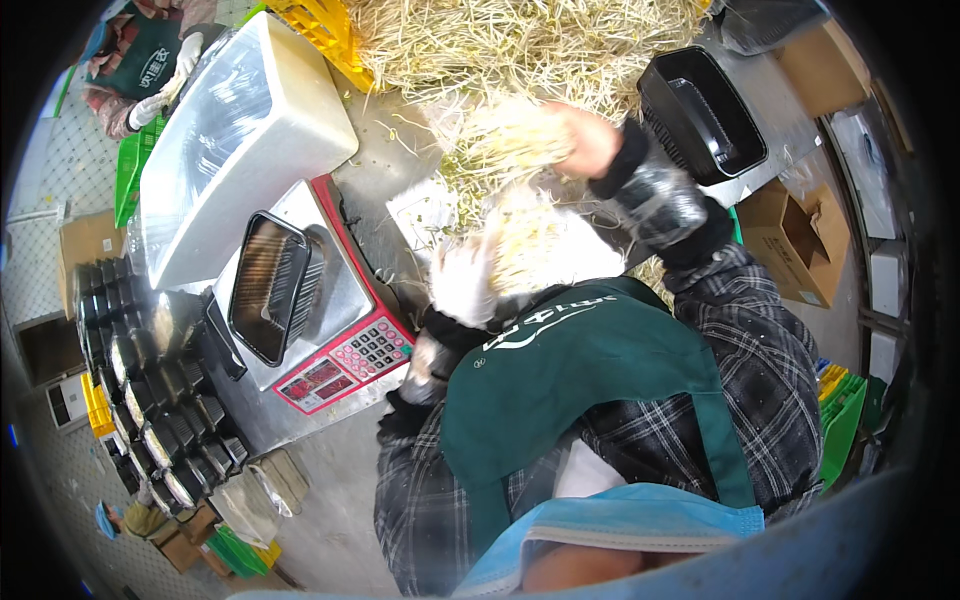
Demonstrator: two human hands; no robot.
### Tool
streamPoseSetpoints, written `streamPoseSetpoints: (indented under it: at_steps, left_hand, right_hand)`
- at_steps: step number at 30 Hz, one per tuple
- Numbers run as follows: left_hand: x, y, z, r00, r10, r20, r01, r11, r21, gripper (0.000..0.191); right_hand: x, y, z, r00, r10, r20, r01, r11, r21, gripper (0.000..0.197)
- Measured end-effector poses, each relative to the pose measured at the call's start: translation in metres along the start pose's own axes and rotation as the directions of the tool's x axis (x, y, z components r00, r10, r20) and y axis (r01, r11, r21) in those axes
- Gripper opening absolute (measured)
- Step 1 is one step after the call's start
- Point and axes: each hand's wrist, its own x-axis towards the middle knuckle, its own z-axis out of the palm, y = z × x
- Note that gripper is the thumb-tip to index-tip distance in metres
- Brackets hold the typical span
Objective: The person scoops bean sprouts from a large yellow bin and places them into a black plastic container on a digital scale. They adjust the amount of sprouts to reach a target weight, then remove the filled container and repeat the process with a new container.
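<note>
My right hand (pixel 589 141), blurred, grips a bunch of bean sprouts (pixel 517 139) above the metal table. Its forearm is wrapped in clear plastic. Close to my apron, my left hand (pixel 463 281) in a white glove is curled against a second bunch of sprouts (pixel 531 251); its fingertips are partly hidden. Beneath both bunches lies a white sheet or board (pixel 592 240), overexposed by glare. A large heap of bean sprouts (pixel 525 45) spreads at the far side. To the left, an empty black plastic tray (pixel 270 289) rests on a red digital scale (pixel 341 367).
A white foam box (pixel 307 112) with plastic film stands behind the scale. Stacked packed trays (pixel 161 405) crowd the left end. Black trays (pixel 705 112) sit nested at right, near an open cardboard box (pixel 799 240). Other people (pixel 142 67) work at upper left and lower left.
</note>
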Motion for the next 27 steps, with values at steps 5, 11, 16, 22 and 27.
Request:
streamPoseSetpoints:
  at_steps: [5,11,16,22,27]
  left_hand:
    - [-0.014,-0.003,-0.006,0.963,-0.173,0.207,0.201,0.973,-0.118,0.096]
    - [-0.02,-0.014,0.021,0.961,-0.269,-0.065,0.273,0.96,0.065,0.091]
    - [-0.003,-0.008,0.043,0.927,-0.268,-0.261,0.352,0.863,0.362,0.093]
    - [-0.042,0.003,0.001,0.856,-0.516,0.042,0.515,0.84,-0.171,0.098]
    - [-0.028,-0.011,0.039,0.877,-0.338,-0.341,0.146,0.865,-0.481,0.048]
  right_hand:
    - [0.001,0.082,-0.002,0.989,-0.008,0.148,0.129,0.539,-0.832,0.097]
    - [0.024,0.059,0.044,0.964,0.178,0.196,0.003,0.732,-0.682,0.103]
    - [-0.028,0.058,0.117,0.999,0.013,-0.04,-0.041,0.069,-0.997,0.106]
    - [0.005,0.067,0.062,0.99,-0.132,0.05,0.086,0.281,-0.956,0.095]
    - [0.012,0.07,0.063,0.993,-0.108,0.049,0.069,0.194,-0.979,0.089]
